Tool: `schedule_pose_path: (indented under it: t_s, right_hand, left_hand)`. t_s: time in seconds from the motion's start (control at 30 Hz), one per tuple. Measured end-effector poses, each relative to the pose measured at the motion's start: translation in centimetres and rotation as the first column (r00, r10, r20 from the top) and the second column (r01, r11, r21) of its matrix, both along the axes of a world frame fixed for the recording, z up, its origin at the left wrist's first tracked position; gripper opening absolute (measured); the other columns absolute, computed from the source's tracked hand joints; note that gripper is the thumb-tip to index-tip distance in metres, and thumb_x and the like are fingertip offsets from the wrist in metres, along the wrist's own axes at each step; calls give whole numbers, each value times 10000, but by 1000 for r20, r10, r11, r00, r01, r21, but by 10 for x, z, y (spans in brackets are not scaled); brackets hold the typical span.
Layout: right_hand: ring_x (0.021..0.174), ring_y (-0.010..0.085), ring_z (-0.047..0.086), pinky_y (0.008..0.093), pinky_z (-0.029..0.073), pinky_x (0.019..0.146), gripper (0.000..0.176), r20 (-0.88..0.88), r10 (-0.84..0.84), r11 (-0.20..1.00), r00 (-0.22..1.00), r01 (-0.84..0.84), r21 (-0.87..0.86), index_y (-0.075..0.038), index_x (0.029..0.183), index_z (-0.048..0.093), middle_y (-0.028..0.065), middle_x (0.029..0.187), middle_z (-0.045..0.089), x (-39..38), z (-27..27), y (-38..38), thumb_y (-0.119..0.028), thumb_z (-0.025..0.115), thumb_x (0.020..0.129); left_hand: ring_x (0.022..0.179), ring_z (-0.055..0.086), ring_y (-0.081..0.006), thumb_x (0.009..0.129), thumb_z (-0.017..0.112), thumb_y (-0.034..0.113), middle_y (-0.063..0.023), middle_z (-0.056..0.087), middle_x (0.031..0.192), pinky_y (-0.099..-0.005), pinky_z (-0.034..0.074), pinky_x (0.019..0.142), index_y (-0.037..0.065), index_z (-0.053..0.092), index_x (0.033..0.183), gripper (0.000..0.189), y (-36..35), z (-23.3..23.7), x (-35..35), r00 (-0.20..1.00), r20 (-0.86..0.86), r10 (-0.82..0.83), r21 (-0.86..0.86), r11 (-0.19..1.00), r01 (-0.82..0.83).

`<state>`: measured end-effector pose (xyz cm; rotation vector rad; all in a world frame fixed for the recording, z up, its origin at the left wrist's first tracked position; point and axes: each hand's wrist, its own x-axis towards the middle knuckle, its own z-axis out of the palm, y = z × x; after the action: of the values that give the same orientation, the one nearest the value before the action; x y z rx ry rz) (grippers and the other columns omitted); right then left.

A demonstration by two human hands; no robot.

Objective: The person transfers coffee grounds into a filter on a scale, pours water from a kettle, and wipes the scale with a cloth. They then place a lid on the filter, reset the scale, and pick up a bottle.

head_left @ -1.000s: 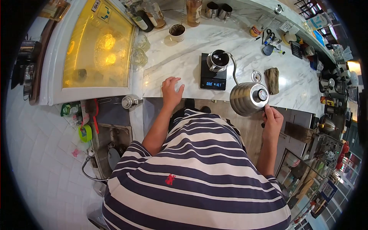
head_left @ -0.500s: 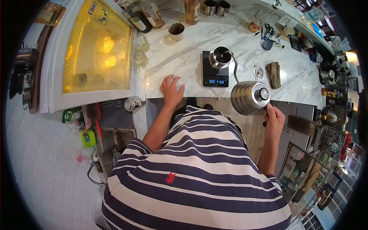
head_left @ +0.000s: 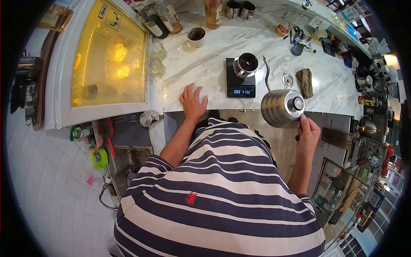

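My right hand grips the handle of a steel gooseneck kettle, held off the counter's front edge. The kettle's thin spout rises toward a metal vessel with dark contents, its tip just right of the rim. That vessel rests on a black digital scale, whose blue display seems to read 419.0. My left hand lies on the marble near the front edge, left of the scale, fingers spread and holding nothing. Right of the spout lies a small round metal lid-like piece.
A rolled brown cloth lies on the marble counter. A white cup, bottles and steel pitchers stand at the back. The yellow-lit glass-front case borders the left; scissors lie back right.
The kettle and my right hand have shifted slightly right, and the spout tip has moved from over the vessel to beside its rim. The scale reading rose from about 416 to 419.
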<state>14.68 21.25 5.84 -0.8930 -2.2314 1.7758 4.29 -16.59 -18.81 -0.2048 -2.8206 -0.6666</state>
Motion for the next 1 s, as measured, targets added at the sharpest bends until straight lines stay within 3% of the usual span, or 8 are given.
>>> schedule_pose_path:
  t_s: [0.43, 0.73, 1.0]
  right_hand:
    - [595, 34, 369, 255, 225, 545, 406, -35, -12, 1000, 999, 11, -21, -65, 687, 609, -65, 652, 489, -9, 0, -11, -255, 756, 1015]
    - [603, 37, 394, 245, 270, 547, 385, -74, -66, 995, 995, 59, -86, -62, 733, 643, -48, 696, 540, -7, -6, -13, -251, 690, 1064]
    - [622, 40, 440, 241, 312, 553, 389, -63, -51, 998, 997, 48, -44, -35, 771, 696, -41, 709, 578, -1, -24, -10, -276, 663, 1075]
  left_hand:
    - [1466, 417, -374, 880, 777, 353, -161, 522, 1522, -544, 285, 1182, 127, 701, 1323, 504, 1, 4, 1, 1000, 8, 6, -9, 1000, -6]
    - [1461, 423, -378, 878, 779, 349, -160, 524, 1523, -546, 287, 1179, 129, 700, 1321, 501, 1, 3, 1, 1000, -5, 4, 4, 1000, -4]
    - [1454, 425, -382, 880, 779, 353, -160, 525, 1520, -546, 283, 1175, 135, 698, 1324, 501, 0, 4, 0, 1000, -8, -1, -5, 1000, 1]
